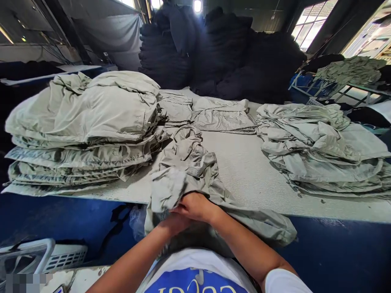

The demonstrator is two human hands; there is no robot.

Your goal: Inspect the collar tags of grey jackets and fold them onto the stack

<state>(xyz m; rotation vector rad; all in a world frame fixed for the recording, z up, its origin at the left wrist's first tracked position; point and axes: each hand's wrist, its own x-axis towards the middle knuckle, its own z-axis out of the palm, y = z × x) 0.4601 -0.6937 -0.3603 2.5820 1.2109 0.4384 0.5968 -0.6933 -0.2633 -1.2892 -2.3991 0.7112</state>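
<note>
A light grey-green garment [207, 171] lies crumpled over the table's front edge and hangs down before my body. My right hand [197, 206] is closed on its cloth near the edge, with the fingers bent inward. Below and left of it, my left hand [177, 221] is partly hidden by the right hand and the cloth; its fingers do not show. The two hands touch or overlap. A raised flap of the fabric stands just above them.
A tall stack of like garments [88, 118] fills the table's left side, and a looser pile [317, 150] lies right. Folded garments [221, 116] lie at the back, before dark stacked cloth [214, 53]. A white basket [65, 256] stands lower left.
</note>
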